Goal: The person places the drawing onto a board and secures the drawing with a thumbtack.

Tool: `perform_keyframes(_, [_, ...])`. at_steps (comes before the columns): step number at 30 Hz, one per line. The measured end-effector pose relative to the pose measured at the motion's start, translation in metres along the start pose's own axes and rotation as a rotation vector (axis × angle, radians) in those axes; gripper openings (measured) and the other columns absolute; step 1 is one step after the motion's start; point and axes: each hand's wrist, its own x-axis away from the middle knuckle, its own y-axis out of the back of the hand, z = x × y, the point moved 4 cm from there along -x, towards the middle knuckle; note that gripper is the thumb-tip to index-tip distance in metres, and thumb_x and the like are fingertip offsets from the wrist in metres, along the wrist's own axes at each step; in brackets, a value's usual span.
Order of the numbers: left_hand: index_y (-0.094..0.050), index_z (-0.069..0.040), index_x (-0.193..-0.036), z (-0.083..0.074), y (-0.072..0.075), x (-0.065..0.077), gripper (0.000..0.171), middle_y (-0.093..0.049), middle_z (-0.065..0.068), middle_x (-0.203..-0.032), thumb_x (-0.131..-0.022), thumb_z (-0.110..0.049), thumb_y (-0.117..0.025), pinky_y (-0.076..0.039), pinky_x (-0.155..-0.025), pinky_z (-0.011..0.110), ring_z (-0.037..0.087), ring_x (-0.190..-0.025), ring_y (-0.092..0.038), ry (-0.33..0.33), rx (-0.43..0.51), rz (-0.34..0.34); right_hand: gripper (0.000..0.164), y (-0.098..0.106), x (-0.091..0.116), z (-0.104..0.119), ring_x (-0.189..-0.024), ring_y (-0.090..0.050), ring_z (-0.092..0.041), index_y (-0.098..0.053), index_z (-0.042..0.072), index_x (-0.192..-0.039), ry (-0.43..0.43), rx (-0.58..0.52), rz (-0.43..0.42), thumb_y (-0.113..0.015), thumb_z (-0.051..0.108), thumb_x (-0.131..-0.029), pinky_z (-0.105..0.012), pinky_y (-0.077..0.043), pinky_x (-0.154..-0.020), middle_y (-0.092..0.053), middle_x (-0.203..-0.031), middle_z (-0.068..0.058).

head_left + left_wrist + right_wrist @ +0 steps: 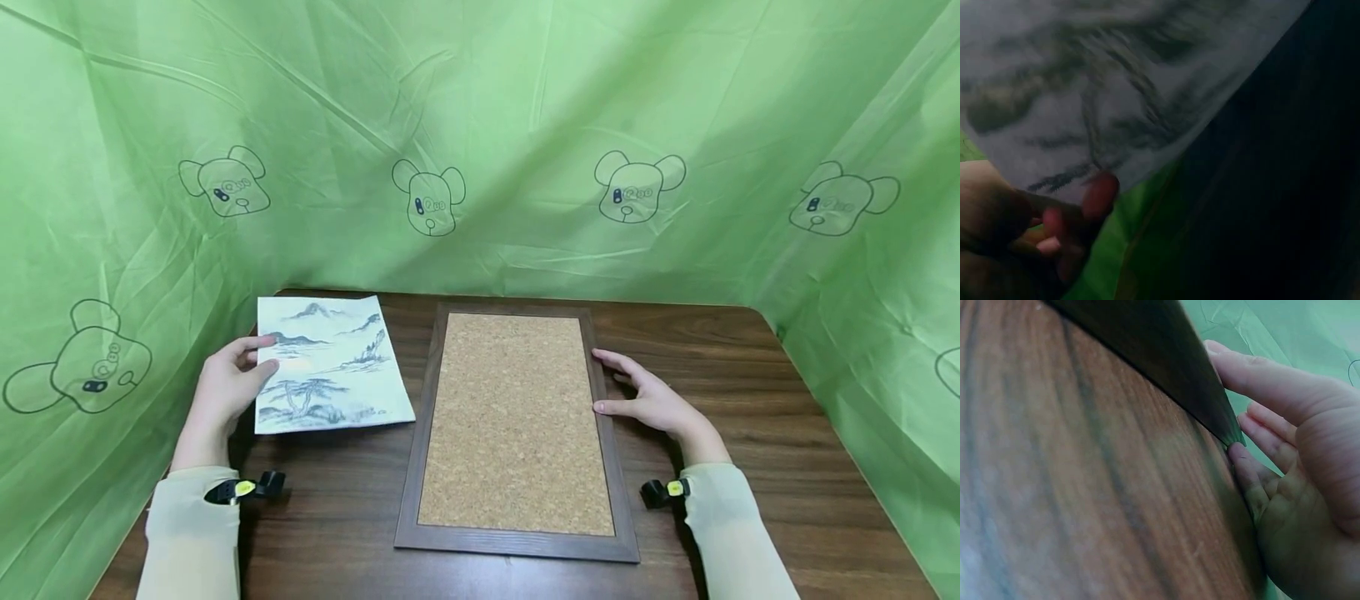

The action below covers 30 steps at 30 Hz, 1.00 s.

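Observation:
My left hand (pixel 228 379) pinches the left edge of a pale sheet of paper (pixel 322 362) printed with an ink landscape of mountains and trees. The sheet is held over the left part of the table. In the left wrist view, fingertips (pixel 1100 194) show at the border of the paper, the view being dark. A cork board (pixel 517 425) with a dark brown wooden frame lies in the middle. My right hand (pixel 656 396) touches the board's right side with its fingertips and thumb spread along it. In the right wrist view these fingers (pixel 1260 375) meet the dark frame edge (pixel 1166 356).
A dark wood-grain table (pixel 720 367) carries the board. Green fabric (pixel 510 100) with mouse-like line drawings hangs behind and on both sides. Each wrist wears a black camera mount.

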Motion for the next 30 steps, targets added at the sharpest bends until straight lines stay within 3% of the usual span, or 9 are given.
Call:
perform_keyframes(4, [-0.065,0.002,-0.146,-0.008,0.004,0.000,0.040,-0.075,-0.003,-0.098,-0.107,-0.008,-0.069,-0.051,-0.066,0.019,0.007,-0.082,-0.061,-0.018,0.146,-0.034,0.092,0.000,0.000,0.000,-0.160,-0.028,-0.051,-0.036,0.022,-0.172,-0.007,-0.007,0.002,-0.088,0.030,-0.096,-0.073,-0.024,-0.125,-0.032,-0.177,-0.012])
perform_keyframes(7, [-0.066,0.001,-0.144,-0.013,0.006,0.000,0.039,-0.077,-0.007,-0.096,-0.106,-0.004,-0.070,-0.053,-0.065,0.017,0.005,-0.079,-0.064,0.012,0.314,-0.038,0.092,0.000,0.000,0.001,-0.160,-0.028,-0.050,-0.036,0.024,-0.172,-0.012,-0.011,0.004,-0.088,0.031,-0.096,-0.073,-0.024,-0.125,-0.031,-0.177,-0.011])
perform_keyframes(11, [-0.068,-0.003,-0.140,-0.019,0.007,0.001,0.037,-0.077,-0.006,-0.094,-0.104,-0.001,-0.072,-0.057,-0.060,0.019,0.006,-0.072,-0.069,0.061,0.560,-0.013,0.092,0.000,0.001,0.002,-0.160,-0.028,-0.050,-0.036,0.024,-0.172,-0.018,-0.013,0.002,-0.088,0.031,-0.096,-0.073,-0.024,-0.125,-0.031,-0.177,-0.011])
perform_keyframes(14, [-0.067,-0.002,-0.138,-0.024,0.004,0.003,0.035,-0.078,-0.005,-0.093,-0.104,0.001,-0.072,-0.059,-0.058,0.022,0.007,-0.070,-0.072,0.069,0.659,0.016,0.092,0.000,0.002,0.002,-0.161,-0.027,-0.049,-0.036,0.024,-0.172,-0.025,-0.015,0.004,-0.088,0.032,-0.096,-0.073,-0.024,-0.125,-0.031,-0.177,-0.012])
perform_keyframes(20, [-0.067,0.000,-0.138,-0.033,-0.012,0.004,0.038,-0.079,-0.004,-0.093,-0.102,-0.002,-0.077,-0.060,-0.058,0.024,0.009,-0.070,-0.074,0.074,0.682,0.060,0.093,0.000,0.002,0.002,-0.160,-0.027,-0.050,-0.036,0.023,-0.172,-0.026,-0.017,0.008,-0.088,0.032,-0.096,-0.074,-0.023,-0.124,-0.031,-0.177,-0.012])
perform_keyframes(27, [-0.067,0.001,-0.143,-0.050,-0.040,0.006,0.042,-0.077,-0.006,-0.097,-0.103,-0.008,-0.078,-0.058,-0.061,0.022,0.008,-0.075,-0.070,0.033,0.550,0.104,0.093,0.000,0.001,0.000,-0.160,-0.027,-0.051,-0.036,0.023,-0.172,-0.017,-0.018,0.010,-0.088,0.031,-0.096,-0.074,-0.023,-0.124,-0.030,-0.178,-0.012])
perform_keyframes(30, [-0.066,0.002,-0.143,-0.061,-0.058,0.008,0.043,-0.078,-0.004,-0.100,-0.103,-0.009,-0.078,-0.059,-0.064,0.023,0.009,-0.077,-0.071,0.028,0.537,0.150,0.092,0.001,0.001,-0.001,-0.160,-0.027,-0.051,-0.036,0.023,-0.172,-0.016,-0.020,0.010,-0.088,0.030,-0.096,-0.074,-0.023,-0.124,-0.030,-0.177,-0.012])
